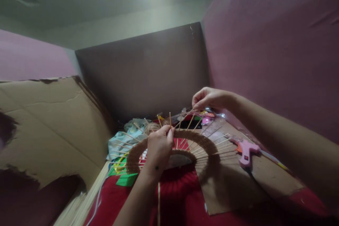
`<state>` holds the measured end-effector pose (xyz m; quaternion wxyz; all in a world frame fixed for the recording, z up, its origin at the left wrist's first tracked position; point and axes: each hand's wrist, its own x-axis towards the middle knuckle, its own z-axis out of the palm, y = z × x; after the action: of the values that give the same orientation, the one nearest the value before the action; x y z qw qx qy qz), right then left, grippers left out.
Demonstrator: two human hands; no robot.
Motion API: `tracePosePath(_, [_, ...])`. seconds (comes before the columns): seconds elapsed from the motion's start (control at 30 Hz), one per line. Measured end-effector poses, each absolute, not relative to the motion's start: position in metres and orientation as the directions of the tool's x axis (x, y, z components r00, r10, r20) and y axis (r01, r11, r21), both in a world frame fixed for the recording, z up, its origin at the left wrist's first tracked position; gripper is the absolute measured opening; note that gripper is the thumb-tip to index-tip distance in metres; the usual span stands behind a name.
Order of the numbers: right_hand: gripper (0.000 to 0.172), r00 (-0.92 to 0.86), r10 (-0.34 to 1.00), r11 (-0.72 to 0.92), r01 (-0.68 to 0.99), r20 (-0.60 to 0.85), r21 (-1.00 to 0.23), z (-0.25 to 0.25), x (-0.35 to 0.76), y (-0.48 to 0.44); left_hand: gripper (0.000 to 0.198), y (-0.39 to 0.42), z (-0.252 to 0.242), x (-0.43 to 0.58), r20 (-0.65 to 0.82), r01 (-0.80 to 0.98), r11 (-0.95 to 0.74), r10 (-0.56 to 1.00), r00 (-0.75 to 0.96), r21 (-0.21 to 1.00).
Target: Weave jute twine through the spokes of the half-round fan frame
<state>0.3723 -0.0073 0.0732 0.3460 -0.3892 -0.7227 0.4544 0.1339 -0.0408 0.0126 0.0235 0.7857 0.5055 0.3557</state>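
At centre, the woven band [208, 142] was brown, its sticks [190, 122] pale tan; at lower right, the glue gun [246, 155] was pink and orange; at bottom centre, the cloth [180, 197] red.

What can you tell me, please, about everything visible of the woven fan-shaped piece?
The woven fan-shaped piece has a broad brown outer band and narrower inner band, the gap crossed by thin, pale, wooden-looking sticks that fan out past the outer edge. It arches upward in view, over red cloth and cardboard. The left hand grips the outer band near its top; a thin strand runs from there to the right hand.
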Motion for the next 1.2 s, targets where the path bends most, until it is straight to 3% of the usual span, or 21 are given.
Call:
tracePosePath(0.13, [0.014,-0.492,0.847,0.302,0.128,0.204,-0.945,0.070,0.371,-0.012,0.031,-0.036,0.012,0.134,0.537,0.783,-0.482,0.812,0.230,0.393])
tracePosePath(0.3, [0.011,-0.540,0.825,0.269,0.111,0.169,-0.957,0.062,0.375,-0.007,0.030,-0.035,0.008,0.133,0.560,0.780,-0.495,0.796,0.231,0.383])
tracePosePath(0.67, [0.013,-0.561,0.824,0.122,0.324,-0.086,-0.938,0.016,0.371,0.024,0.027,-0.042,0.008,0.131,0.551,0.761,-0.488,0.808,0.209,0.428])
tracePosePath(0.93, [0.018,-0.569,0.813,0.122,0.375,-0.124,-0.919,0.013,0.367,0.014,0.026,-0.045,0.006,0.131,0.593,0.762,-0.507,0.779,0.205,0.403])
tracePosePath(1.0, [0.019,-0.570,0.812,0.117,0.369,-0.125,-0.922,0.012,0.368,0.015,0.028,-0.050,0.001,0.132,0.717,0.776,-0.528,0.682,0.146,0.344])
tracePosePath(1.1, [0.020,-0.577,0.807,0.116,0.370,-0.130,-0.922,0.011,0.370,0.015,0.029,-0.058,-0.007,0.137,0.864,0.767,-0.631,0.446,0.236,0.116])
tracePosePath(1.2, [0.020,-0.591,0.798,0.132,0.359,-0.116,-0.924,0.011,0.370,0.015,0.031,-0.059,-0.009,0.149,0.777,0.739,-0.674,0.453,0.437,-0.023])
